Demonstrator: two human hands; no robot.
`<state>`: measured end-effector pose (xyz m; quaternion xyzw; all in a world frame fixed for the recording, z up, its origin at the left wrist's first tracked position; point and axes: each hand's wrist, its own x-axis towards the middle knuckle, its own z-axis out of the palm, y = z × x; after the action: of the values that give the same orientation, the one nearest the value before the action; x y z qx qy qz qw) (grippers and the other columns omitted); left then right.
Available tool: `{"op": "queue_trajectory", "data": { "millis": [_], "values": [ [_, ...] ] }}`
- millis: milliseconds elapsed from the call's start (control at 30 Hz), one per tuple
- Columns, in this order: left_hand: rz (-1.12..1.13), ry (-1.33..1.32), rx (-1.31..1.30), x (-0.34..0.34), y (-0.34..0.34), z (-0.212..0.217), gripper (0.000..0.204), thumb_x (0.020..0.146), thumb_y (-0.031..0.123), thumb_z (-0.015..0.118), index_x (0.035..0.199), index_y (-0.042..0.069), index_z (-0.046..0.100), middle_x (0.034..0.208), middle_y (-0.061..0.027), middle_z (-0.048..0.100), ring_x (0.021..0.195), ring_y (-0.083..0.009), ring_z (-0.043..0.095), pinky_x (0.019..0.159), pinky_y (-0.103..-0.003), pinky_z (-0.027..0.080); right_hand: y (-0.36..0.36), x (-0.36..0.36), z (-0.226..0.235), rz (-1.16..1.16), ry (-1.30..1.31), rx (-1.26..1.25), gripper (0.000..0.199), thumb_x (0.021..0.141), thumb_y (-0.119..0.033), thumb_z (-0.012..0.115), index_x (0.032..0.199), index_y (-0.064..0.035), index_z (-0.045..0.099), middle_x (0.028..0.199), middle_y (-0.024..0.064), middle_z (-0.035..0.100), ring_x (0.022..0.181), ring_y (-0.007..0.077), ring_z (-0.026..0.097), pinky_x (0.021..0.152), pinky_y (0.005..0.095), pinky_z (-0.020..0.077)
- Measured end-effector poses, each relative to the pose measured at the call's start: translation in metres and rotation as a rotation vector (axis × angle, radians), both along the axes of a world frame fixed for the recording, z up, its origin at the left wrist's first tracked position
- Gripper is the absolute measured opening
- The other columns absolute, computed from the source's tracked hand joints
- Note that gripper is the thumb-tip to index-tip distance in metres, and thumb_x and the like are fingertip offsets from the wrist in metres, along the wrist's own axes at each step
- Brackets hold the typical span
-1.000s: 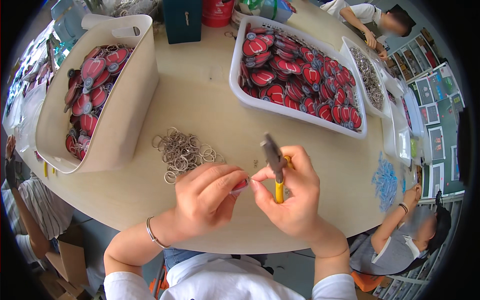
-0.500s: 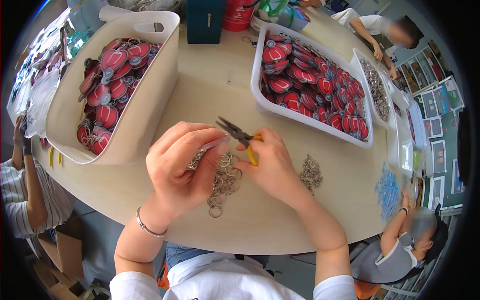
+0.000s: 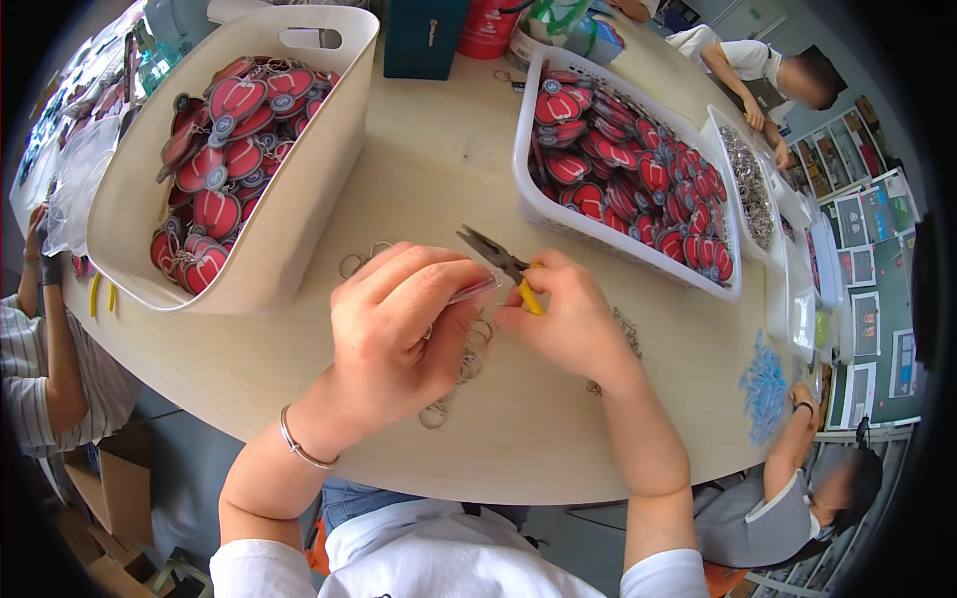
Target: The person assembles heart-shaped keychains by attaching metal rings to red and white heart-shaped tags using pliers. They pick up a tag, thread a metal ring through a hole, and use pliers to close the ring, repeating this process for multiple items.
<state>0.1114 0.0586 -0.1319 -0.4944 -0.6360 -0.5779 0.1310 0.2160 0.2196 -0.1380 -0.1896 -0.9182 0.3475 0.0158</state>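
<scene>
My left hand (image 3: 399,321) is closed on a thin, flat, clear-edged tag (image 3: 473,290), seen nearly edge-on, most of it covered by the fingers. Yellow-handled pliers (image 3: 506,261) are gripped in my right hand (image 3: 573,324); their dark jaws point up and left, just beyond the tag. A tiny metal bit (image 3: 495,283) shows by the tag's end, too small to make out. Under my hands lies a loose heap of metal key rings (image 3: 471,367), partly hidden. Beside my right wrist is a small pile of fine chain pieces (image 3: 628,337), also partly covered.
A deep cream bin (image 3: 334,164) of red keychain charms stands at left, a white basket (image 3: 526,189) of similar charms at far right. Beyond it, a tray holds metal pieces (image 3: 750,184). Blue strips (image 3: 764,389) lie near a co-worker (image 3: 788,488). Other people work around the table.
Both hands have shifted slightly right, still holding the tag and the pliers. More of the chain pile is now covered by my right hand, and rings show left of my left hand.
</scene>
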Motion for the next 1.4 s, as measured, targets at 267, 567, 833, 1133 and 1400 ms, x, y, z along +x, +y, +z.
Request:
{"op": "queue_trajectory", "data": {
  "millis": [267, 567, 833, 1133, 1400],
  "values": [
    [-0.128, -0.061, -0.047, 0.016, 0.001, -0.004, 0.017, 0.069, -0.008, 0.069, 0.085, -0.002, 0.065, 0.079, -0.0123, 0.065, 0.064, -0.0231, 0.061, 0.056, -0.030, 0.049, -0.001, 0.024, 0.042, -0.082, 0.355, -0.219, 0.019, 0.075, -0.009, 0.078, 0.076, 0.0025, 0.063, 0.088, 0.0055, 0.052, 0.076, 0.0160, 0.054, 0.068, 0.0288, 0.0445],
    [-0.193, -0.080, 0.061, 0.022, 0.004, -0.008, 0.021, 0.067, -0.007, 0.071, 0.086, -0.002, 0.065, 0.077, -0.0118, 0.065, 0.061, -0.0231, 0.059, 0.052, -0.031, 0.047, -0.024, 0.035, 0.082, -0.048, 0.530, -0.235, 0.018, 0.074, -0.009, 0.080, 0.074, 0.0005, 0.064, 0.089, 0.0048, 0.052, 0.075, 0.0126, 0.050, 0.066, 0.0249, 0.0410],
    [-0.222, -0.073, 0.090, 0.023, 0.003, -0.006, 0.020, 0.068, -0.006, 0.073, 0.087, -0.002, 0.065, 0.077, -0.0117, 0.065, 0.060, -0.0232, 0.058, 0.052, -0.031, 0.046, -0.029, 0.032, 0.083, -0.066, 0.591, -0.238, 0.021, 0.071, -0.013, 0.080, 0.073, -0.0006, 0.064, 0.089, 0.0057, 0.051, 0.076, 0.0126, 0.047, 0.069, 0.0251, 0.0379],
    [-0.237, -0.059, 0.104, 0.022, 0.003, -0.004, 0.023, 0.065, -0.007, 0.073, 0.087, -0.003, 0.065, 0.079, -0.0121, 0.065, 0.061, -0.0231, 0.060, 0.052, -0.031, 0.047, -0.033, 0.030, 0.084, -0.127, 0.576, -0.285, 0.028, 0.067, -0.020, 0.081, 0.072, -0.0028, 0.061, 0.091, 0.0064, 0.049, 0.079, 0.0130, 0.042, 0.076, 0.0264, 0.0328],
    [-0.240, -0.041, 0.127, 0.023, 0.003, -0.003, 0.025, 0.063, -0.008, 0.071, 0.087, -0.003, 0.065, 0.078, -0.0119, 0.064, 0.062, -0.0231, 0.060, 0.051, -0.031, 0.048, -0.033, 0.029, 0.085, -0.143, 0.583, -0.277, 0.027, 0.067, -0.020, 0.081, 0.072, -0.0031, 0.060, 0.091, 0.0064, 0.049, 0.081, 0.0134, 0.042, 0.078, 0.0266, 0.0326]
  ]
}}
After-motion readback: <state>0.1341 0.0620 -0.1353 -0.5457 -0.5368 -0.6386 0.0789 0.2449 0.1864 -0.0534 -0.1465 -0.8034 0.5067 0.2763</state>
